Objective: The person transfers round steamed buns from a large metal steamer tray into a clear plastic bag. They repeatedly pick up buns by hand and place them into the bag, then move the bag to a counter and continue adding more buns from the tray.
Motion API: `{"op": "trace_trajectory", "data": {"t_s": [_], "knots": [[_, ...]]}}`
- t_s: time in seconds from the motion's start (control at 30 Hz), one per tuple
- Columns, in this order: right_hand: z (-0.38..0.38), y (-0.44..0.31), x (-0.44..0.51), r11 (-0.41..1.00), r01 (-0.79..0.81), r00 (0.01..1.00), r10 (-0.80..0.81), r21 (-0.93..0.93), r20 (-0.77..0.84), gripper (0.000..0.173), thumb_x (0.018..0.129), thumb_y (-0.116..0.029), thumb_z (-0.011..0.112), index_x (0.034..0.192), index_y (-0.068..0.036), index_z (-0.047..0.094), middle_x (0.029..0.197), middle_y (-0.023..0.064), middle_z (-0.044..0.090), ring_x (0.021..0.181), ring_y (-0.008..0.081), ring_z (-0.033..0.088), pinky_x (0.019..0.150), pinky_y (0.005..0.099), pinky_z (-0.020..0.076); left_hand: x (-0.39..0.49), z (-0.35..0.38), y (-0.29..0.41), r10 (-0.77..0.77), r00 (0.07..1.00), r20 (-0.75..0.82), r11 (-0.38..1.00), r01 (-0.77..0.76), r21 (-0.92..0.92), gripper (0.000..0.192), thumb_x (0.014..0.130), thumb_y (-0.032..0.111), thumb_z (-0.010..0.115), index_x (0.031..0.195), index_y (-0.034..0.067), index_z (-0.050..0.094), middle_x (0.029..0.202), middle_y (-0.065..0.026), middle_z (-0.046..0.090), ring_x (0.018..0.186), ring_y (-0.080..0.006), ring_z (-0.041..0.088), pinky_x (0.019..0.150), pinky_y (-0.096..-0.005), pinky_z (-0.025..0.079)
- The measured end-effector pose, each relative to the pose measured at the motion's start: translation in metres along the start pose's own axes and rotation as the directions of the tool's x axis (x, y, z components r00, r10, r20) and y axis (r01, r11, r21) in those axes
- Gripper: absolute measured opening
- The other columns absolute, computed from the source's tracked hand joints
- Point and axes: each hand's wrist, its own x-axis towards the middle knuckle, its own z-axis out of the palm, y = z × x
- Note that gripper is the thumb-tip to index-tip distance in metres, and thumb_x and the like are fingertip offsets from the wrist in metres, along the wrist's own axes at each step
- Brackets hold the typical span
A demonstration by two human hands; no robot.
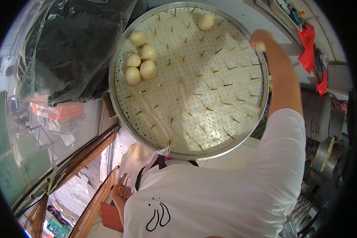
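A round metal steamer tray (178, 86) with a perforated base and rows of thin bent metal prongs lies before me. Several smooth pale steamed buns (148, 69) cluster at its left side. One more bun (206, 22) sits alone near the far rim. My right hand (260, 40) grips the tray's upper right rim; a small pale patch beneath it is unclear. Low on the left, beside my white shirt, my left hand (121, 195) has its fingers curled around a grey metal utensil (124, 179), possibly tongs. Clear plastic film (128, 166) hangs just above that hand.
Clear plastic sheeting covers a dark bulky thing (77, 44) at upper left. An orange-red package (58, 110) lies below it. Red plastic bags (306, 47) hang at upper right. Metal pots (321, 116) stand behind my right arm. A wooden-framed opening (86, 205) is at lower left.
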Motion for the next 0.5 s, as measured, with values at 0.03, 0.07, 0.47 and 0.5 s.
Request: {"op": "trace_trajectory", "data": {"t_s": [0.03, 0.07, 0.47, 0.5], "knots": [[-0.018, 0.021, -0.004, 1.000, 0.017, 1.000, -0.017, 0.015, -0.023, 0.058, 0.056, -0.036, 0.081, 0.105, -0.008, 0.071, 0.108, 0.0170, 0.068, 0.091, 0.0309, 0.067, 0.078, 0.0430, 0.0526, 0.000, 0.003, 0.000, 0.014, 0.997, -0.082, 1.000, -0.014, -0.002, 0.032, 0.098, 0.024, 0.045, 0.114, 0.005, 0.065, 0.050, 0.0079, 0.025, 0.038, -0.0052, 0.018, 0.036, -0.0223, 0.018], [-0.029, 0.037, -0.012, 0.991, 0.033, 0.969, 0.001, 0.132, -0.249, 0.059, 0.057, -0.036, 0.082, 0.108, -0.008, 0.069, 0.107, 0.0156, 0.068, 0.090, 0.0288, 0.066, 0.079, 0.0414, 0.0516, 0.002, 0.006, -0.002, 0.029, 0.987, -0.157, 0.999, -0.031, -0.012, 0.032, 0.098, 0.023, 0.045, 0.113, 0.005, 0.065, 0.050, 0.0079, 0.025, 0.038, -0.0053, 0.018, 0.036, -0.0225, 0.018], [-0.068, -0.146, -0.011, 0.687, 0.636, 0.719, -0.364, 0.351, -0.592, 0.068, 0.054, -0.028, 0.079, 0.116, -0.004, 0.064, 0.136, 0.0166, 0.047, 0.117, 0.0291, 0.054, 0.093, 0.0371, 0.0473, -0.010, 0.021, -0.005, 0.031, 0.996, -0.083, 0.994, -0.039, -0.099, 0.028, 0.096, 0.019, 0.046, 0.108, 0.004, 0.066, 0.048, 0.0067, 0.023, 0.037, -0.0063, 0.018, 0.036, -0.0241, 0.017], [-0.067, -0.150, -0.002, 0.743, 0.615, 0.737, -0.423, 0.264, -0.527, 0.068, 0.053, -0.028, 0.078, 0.115, -0.006, 0.065, 0.138, 0.0172, 0.044, 0.119, 0.0305, 0.052, 0.094, 0.0373, 0.0475, -0.012, 0.019, -0.007, 0.036, 0.998, -0.046, 0.992, -0.042, -0.119, 0.028, 0.095, 0.018, 0.047, 0.108, 0.004, 0.066, 0.048, 0.0067, 0.023, 0.037, -0.0063, 0.018, 0.036, -0.0242, 0.016]]}}
